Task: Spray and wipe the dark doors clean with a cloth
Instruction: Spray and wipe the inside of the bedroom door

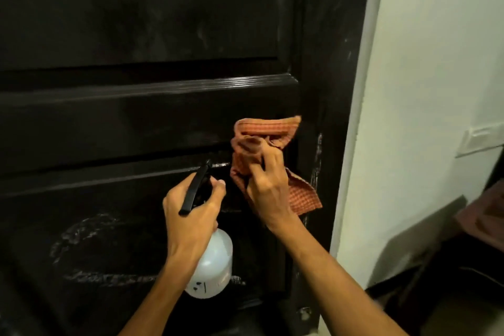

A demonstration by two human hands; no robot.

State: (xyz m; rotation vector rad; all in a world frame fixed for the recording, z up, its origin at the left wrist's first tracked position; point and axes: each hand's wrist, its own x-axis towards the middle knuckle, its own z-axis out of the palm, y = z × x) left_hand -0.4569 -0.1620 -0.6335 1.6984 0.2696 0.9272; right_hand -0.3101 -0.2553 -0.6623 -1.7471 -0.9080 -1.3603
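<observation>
- A person stands close to a dark door (pixel 136 35), a glossy black panelled one that fills most of the view.
- The right hand (pixel 268 185) grips a bunched orange checked cloth (pixel 261 142), fingers curled tightly into the fabric, and holds it against the door's right side, just beside the raised moulding between two panels.
- One corner of the cloth hangs loose below the wrist.
- The left hand (pixel 191 213) is wrapped around the black trigger head of a spray bottle (pixel 212 267), thumb and fingers closed on it; the white translucent body of the bottle hangs beneath the hand.
- The nozzle points at the door, just left of the cloth.
- Pale streaks and a curved smear of wet residue (pixel 90 240) show on the lower panel, left of the bottle.
- More whitish marks run down the door's right edge.
- To the right stands a pale wall (pixel 436 63) with a switch plate (pixel 480 139) fixed to it.
</observation>
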